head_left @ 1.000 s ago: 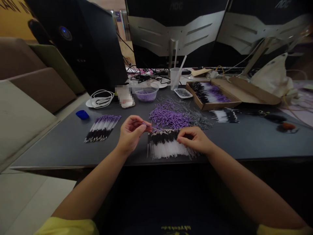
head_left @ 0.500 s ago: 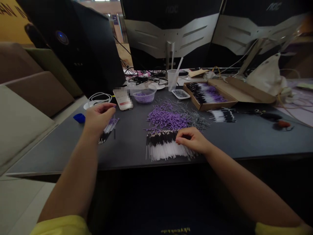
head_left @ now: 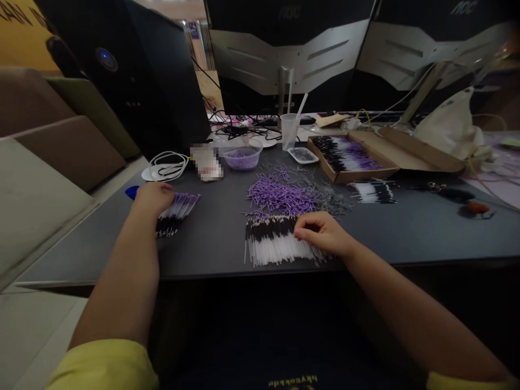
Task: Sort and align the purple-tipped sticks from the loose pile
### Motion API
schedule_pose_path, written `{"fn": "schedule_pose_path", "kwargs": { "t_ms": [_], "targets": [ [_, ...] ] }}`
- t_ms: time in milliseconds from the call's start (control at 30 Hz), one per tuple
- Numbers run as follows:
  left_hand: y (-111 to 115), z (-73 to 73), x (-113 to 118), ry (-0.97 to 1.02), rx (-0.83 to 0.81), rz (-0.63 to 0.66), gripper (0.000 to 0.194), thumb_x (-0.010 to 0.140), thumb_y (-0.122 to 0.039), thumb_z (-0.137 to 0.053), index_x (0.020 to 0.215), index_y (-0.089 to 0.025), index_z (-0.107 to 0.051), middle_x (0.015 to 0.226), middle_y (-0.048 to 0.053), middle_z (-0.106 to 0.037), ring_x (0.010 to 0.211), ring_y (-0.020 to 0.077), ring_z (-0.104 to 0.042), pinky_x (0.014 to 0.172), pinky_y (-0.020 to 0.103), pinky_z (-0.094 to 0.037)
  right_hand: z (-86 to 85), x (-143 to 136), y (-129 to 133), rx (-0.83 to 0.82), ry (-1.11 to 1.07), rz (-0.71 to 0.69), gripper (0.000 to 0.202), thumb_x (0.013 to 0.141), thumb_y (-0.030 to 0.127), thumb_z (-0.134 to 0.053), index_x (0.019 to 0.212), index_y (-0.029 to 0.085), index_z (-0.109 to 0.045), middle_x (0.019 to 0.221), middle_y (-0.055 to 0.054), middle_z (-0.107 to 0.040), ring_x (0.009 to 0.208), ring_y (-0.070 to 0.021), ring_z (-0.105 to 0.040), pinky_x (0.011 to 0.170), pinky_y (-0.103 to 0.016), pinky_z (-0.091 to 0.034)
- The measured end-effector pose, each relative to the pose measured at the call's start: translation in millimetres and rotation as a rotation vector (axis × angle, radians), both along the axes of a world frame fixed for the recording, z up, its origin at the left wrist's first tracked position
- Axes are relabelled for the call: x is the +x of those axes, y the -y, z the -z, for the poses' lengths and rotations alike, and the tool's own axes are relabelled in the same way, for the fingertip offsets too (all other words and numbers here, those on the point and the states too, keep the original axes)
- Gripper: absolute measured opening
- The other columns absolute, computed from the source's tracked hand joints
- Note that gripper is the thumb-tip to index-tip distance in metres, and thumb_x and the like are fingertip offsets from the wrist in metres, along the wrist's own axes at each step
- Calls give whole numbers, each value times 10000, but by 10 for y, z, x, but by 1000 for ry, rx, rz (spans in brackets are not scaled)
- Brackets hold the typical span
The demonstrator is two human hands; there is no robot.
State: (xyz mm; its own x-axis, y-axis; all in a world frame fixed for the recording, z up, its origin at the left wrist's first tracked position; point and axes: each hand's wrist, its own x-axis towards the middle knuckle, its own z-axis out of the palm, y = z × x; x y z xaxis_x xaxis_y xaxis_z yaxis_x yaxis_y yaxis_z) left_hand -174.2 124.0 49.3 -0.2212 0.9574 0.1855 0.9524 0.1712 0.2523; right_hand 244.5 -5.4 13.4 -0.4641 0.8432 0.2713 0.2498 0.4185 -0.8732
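My left hand [head_left: 153,198] is at the left, over a small bundle of thin sticks with purple, clear and black sections [head_left: 182,207]. Its fingers are bent and mostly hidden behind the back of the hand, so I cannot see whether they hold anything. My right hand [head_left: 323,234] rests at the right end of a row of black-and-clear sticks [head_left: 272,244], thumb and forefinger pinched together. Anything between those fingertips is too small to make out. Just behind the row lies a loose heap of short purple pieces [head_left: 280,194].
Grey pieces [head_left: 333,200] lie beside the purple heap. Behind are a clear bowl [head_left: 242,158], a small tray [head_left: 303,155], a plastic cup [head_left: 288,132] and an open cardboard box [head_left: 353,174] of sticks. A blue object [head_left: 131,192] touches my left hand. Monitors stand behind.
My left hand has moved left and down onto the small bundle; the single stick hanging from its fingertips no longer shows separately. My right hand stays pinched at the row.
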Motion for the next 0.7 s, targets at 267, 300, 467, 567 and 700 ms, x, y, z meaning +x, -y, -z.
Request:
{"fn": "schedule_pose_path", "kwargs": {
  "t_ms": [267, 300, 467, 567, 700],
  "targets": [
    [186, -31, -58, -24, -68, -84, 308, 766, -416, -608, 950, -178, -675, 873, 24, -642, 725, 159, -521, 652, 254, -383, -22, -10, 12, 14, 35, 6, 228, 823, 325, -600, 687, 146, -635, 615, -4, -576, 549, -93, -473, 511, -224, -352],
    [218, -32, -46, -25, -73, -83, 314, 764, -442, -613, 930, -184, -676, 851, 19, -639, 705, 155, -515, 640, 250, -377, -21, -10, 12, 14, 38, 5, 226, 825, 324, -598, 689, 148, -635, 616, -4, -577, 548, -92, -473, 512, -224, -354],
    [299, -18, 12, -38, -144, -9, 269, 708, -432, -681, 827, -190, -682, 701, 0, -603, 628, 149, -479, 594, 234, -340, -23, -13, 19, 18, 42, -2, 220, 826, 321, -599, 692, 150, -637, 627, -10, -588, 557, -96, -489, 516, -225, -364],
    [292, 6, 8, -52, -164, 22, 229, 689, -342, -688, 857, -186, -677, 725, 5, -596, 624, 146, -461, 590, 232, -327, -27, -16, 26, 17, 58, 8, 227, 825, 327, -596, 690, 149, -635, 625, -13, -592, 558, -99, -492, 513, -227, -363],
    [278, 39, -38, -59, -153, 8, 235, 695, -262, -658, 917, -186, -671, 733, 8, -592, 598, 141, -439, 598, 241, -330, -23, -18, 21, 29, 78, 9, 228, 825, 327, -591, 688, 150, -637, 622, -14, -591, 565, -103, -495, 522, -231, -367]
  ]
}}
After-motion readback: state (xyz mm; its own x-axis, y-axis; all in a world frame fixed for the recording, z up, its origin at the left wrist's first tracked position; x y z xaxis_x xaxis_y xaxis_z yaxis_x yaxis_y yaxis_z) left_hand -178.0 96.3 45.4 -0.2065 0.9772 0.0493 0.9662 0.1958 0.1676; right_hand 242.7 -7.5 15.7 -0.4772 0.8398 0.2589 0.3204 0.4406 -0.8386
